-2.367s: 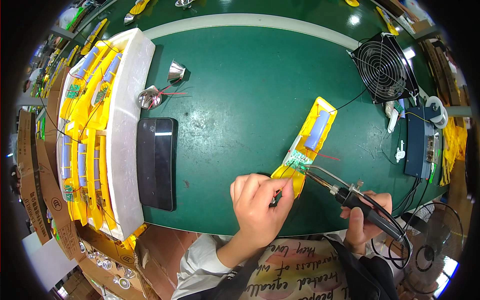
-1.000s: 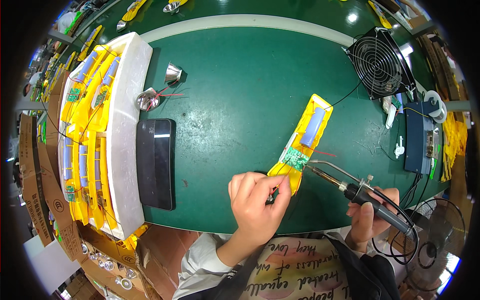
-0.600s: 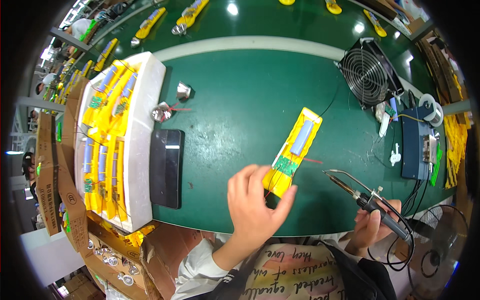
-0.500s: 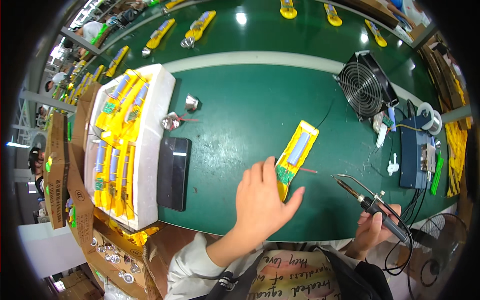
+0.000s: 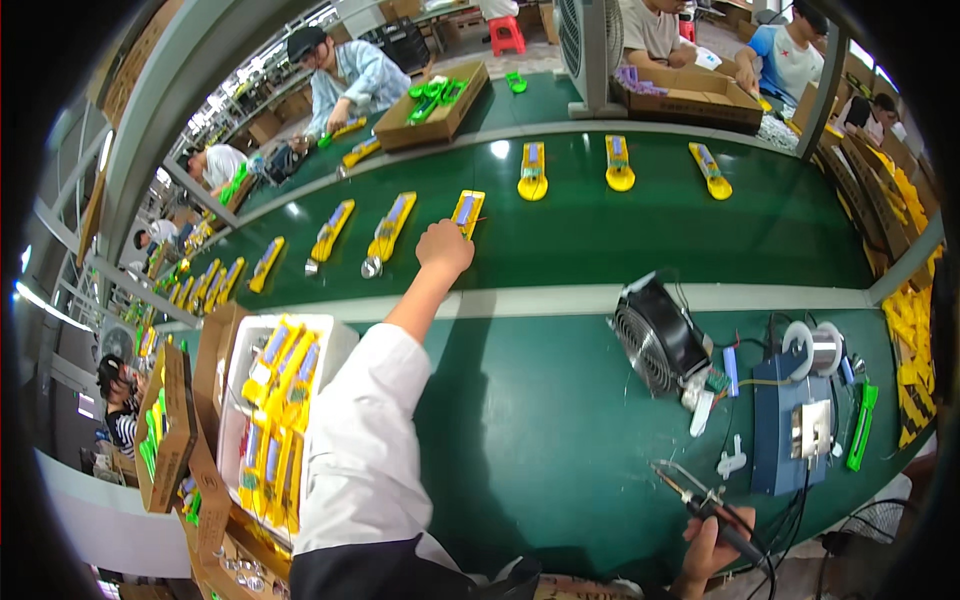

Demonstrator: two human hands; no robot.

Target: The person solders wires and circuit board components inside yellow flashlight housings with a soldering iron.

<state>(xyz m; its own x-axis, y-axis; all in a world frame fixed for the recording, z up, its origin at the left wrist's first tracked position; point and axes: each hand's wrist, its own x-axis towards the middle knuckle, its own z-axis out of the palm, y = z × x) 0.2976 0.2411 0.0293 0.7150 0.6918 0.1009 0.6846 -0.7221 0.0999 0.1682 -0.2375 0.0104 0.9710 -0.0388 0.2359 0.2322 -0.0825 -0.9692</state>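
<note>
My left hand (image 5: 445, 246) reaches far forward onto the green belt. Its fingers are closed around the near end of a yellow casing (image 5: 467, 206), which carries a blue-purple cell; the grip itself is partly hidden by the hand. In my right hand (image 5: 704, 550), low at the right of the bench, is a black soldering iron (image 5: 709, 507). A thin curved metal tube runs beside its tip, which points up and to the left.
More yellow casings (image 5: 391, 228) lie along the belt. A white foam box (image 5: 338, 345) of similar casings stands left. On the right are a black fan (image 5: 655, 335), a blue soldering unit (image 5: 775, 430) and a solder spool (image 5: 826, 349). Co-workers (image 5: 350, 75) sit across the belt.
My left hand has gone from the bench forward to the belt, and the yellow casing from the bench is now there with it. The view has tilted up; the soldering iron stays in my right hand.
</note>
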